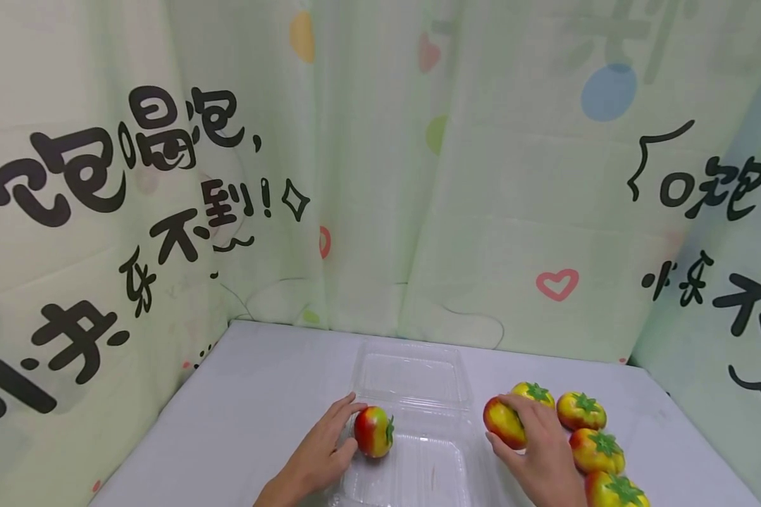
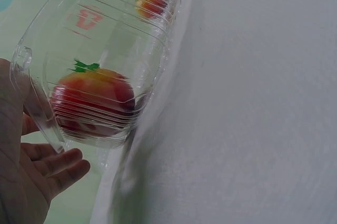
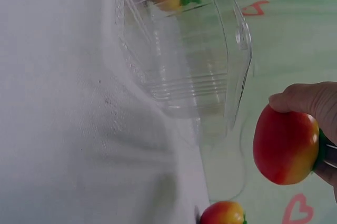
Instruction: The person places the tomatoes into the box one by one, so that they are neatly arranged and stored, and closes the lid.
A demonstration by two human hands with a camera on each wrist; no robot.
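Observation:
A clear plastic clamshell box [image 1: 475, 458] lies opened on the table, its lid [image 1: 412, 377] folded away from me. One red-and-yellow, tomato-like fruit [image 1: 374, 432] with a green leafy top sits in its left part; the left wrist view shows this fruit [image 2: 93, 100] through the ribbed wall. Beside that wall is my left hand [image 1: 320, 447], fingers loosely extended at the rim; firm contact is hard to tell. My right hand [image 1: 539, 451] grips another such fruit [image 1: 506, 422] between thumb and fingers. In the right wrist view, the held fruit [image 3: 284, 145] is raised beside the box.
Several more of these fruits stand in a group at the right, including one fruit [image 1: 581, 410] at the back and another fruit [image 1: 597, 451] nearer. A white cloth covers the table [image 1: 260, 380]. Printed curtains [image 1: 368, 176] enclose its back and sides.

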